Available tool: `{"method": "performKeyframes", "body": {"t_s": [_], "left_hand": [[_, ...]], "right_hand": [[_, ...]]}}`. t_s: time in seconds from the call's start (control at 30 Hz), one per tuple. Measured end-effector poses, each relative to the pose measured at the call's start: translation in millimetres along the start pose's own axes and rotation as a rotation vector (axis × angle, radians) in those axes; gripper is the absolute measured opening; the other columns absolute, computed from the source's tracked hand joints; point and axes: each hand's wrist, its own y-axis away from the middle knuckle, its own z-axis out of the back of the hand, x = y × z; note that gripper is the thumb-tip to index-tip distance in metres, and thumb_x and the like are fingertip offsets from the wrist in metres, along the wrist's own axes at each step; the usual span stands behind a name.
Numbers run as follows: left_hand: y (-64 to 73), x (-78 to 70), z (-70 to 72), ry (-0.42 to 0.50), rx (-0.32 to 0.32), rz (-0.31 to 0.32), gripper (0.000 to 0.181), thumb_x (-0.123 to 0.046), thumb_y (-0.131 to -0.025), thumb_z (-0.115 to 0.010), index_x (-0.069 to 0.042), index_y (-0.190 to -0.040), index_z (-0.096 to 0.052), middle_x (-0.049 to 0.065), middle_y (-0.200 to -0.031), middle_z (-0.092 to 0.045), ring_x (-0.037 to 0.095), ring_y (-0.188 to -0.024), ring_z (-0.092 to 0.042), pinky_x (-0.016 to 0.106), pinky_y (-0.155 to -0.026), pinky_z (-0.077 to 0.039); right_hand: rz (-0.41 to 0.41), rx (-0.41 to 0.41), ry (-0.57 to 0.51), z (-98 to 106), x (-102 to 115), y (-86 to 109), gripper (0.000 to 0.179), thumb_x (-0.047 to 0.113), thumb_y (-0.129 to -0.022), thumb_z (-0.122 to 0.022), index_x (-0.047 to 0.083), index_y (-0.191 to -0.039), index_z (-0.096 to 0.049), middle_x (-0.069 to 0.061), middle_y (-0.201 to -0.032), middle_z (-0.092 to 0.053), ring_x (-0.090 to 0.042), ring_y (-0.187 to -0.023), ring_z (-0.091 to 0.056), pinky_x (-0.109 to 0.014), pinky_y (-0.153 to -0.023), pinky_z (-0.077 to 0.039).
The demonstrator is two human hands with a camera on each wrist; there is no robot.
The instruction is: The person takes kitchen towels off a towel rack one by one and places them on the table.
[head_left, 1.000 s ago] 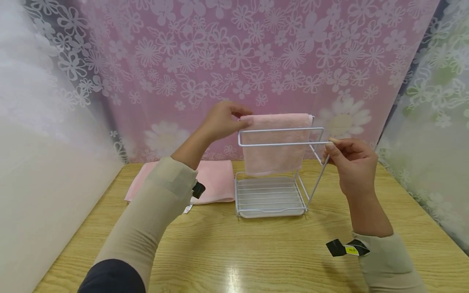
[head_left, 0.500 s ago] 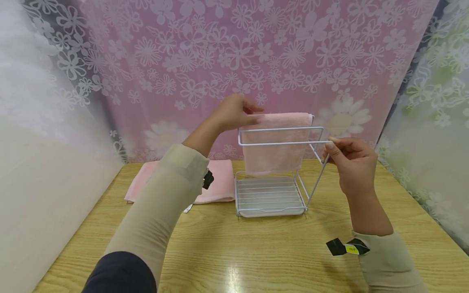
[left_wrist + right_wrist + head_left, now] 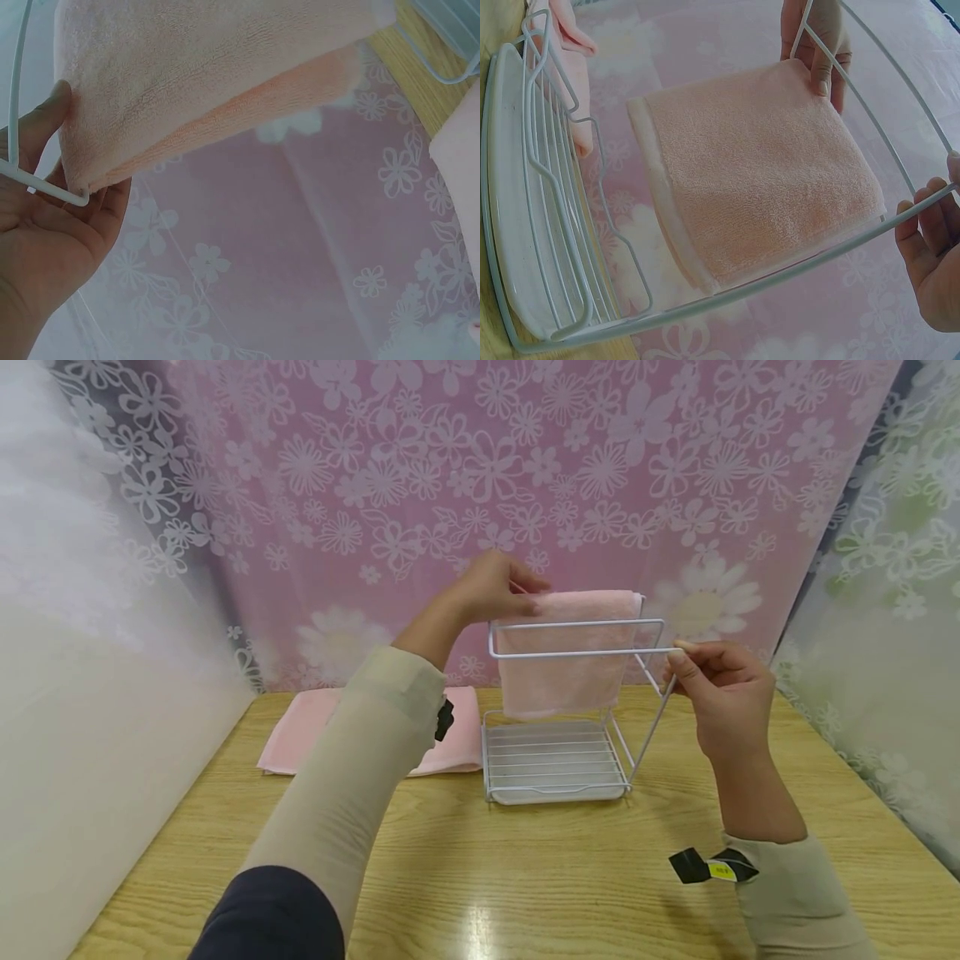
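A small pink towel (image 3: 558,672) hangs folded over the rear top bar of a white wire rack (image 3: 577,653). At the towel's upper left corner is my left hand (image 3: 491,589); its thumb lies on the near face and its fingers are behind, pinching the cloth. The left wrist view shows this hand (image 3: 64,225) around the bar's end, beside the towel (image 3: 187,82). My right hand (image 3: 727,693) pinches the rack's front right upper corner between thumb and fingers. In the right wrist view the towel (image 3: 757,172) hangs with a hemmed lower edge.
Under the rack's wire shelf sits a white tray (image 3: 555,797). A second pink towel (image 3: 300,727) lies folded flat on the wooden table (image 3: 525,877), left of the rack and partly behind my left sleeve. A pink flowered curtain (image 3: 480,468) hangs behind, with pale walls on both sides.
My left hand has moved right along the towel's top edge, away from the rack's left end. The right hand, the rack and the flat towel have stayed in place.
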Motion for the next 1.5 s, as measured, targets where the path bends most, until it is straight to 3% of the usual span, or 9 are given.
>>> {"method": "performKeyframes", "body": {"t_s": [0.43, 0.93, 1.2, 1.5], "left_hand": [[-10.6, -5.2, -8.1, -0.064, 0.03, -0.036, 0.033, -0.014, -0.087, -0.075, -0.012, -0.119, -0.072, 0.003, -0.113, -0.071, 0.01, -0.094, -0.064, 0.022, -0.082, -0.051], [-14.5, -8.1, -10.5, -0.063, -0.062, -0.023, 0.024, -0.012, -0.084, -0.078, -0.011, -0.108, -0.077, 0.003, -0.1, -0.074, 0.009, -0.085, -0.068, 0.02, -0.075, -0.053], [-9.3, -9.9, -2.0, -0.031, -0.101, -0.049, 0.021, -0.009, -0.083, -0.078, -0.009, -0.104, -0.077, 0.004, -0.097, -0.074, 0.009, -0.084, -0.067, 0.021, -0.074, -0.053], [1.7, -24.3, 16.0, 0.016, -0.05, -0.074, 0.02, -0.008, -0.082, -0.079, -0.008, -0.102, -0.077, 0.002, -0.091, -0.074, 0.01, -0.083, -0.068, 0.023, -0.075, -0.054]], "right_hand": [[-0.002, -0.02, 0.084, -0.4, 0.3, 0.3, 0.02, -0.014, -0.085, -0.066, -0.027, -0.099, -0.059, -0.015, -0.076, -0.067, -0.021, -0.061, -0.064, -0.027, -0.057, -0.057], [0.008, -0.005, 0.062, -0.2, 0.4, 0.7, 0.017, -0.017, -0.084, -0.063, -0.026, -0.098, -0.06, -0.016, -0.075, -0.067, -0.021, -0.06, -0.063, -0.027, -0.057, -0.057], [0.009, 0.002, 0.083, -0.7, 0.3, 1.3, 0.015, -0.016, -0.085, -0.064, -0.026, -0.096, -0.061, -0.016, -0.075, -0.067, -0.021, -0.061, -0.063, -0.026, -0.057, -0.056], [0.013, -0.005, 0.1, 0.4, 0.6, 0.8, 0.018, -0.013, -0.085, -0.067, -0.026, -0.095, -0.06, -0.016, -0.076, -0.067, -0.021, -0.062, -0.063, -0.026, -0.057, -0.056]]}}
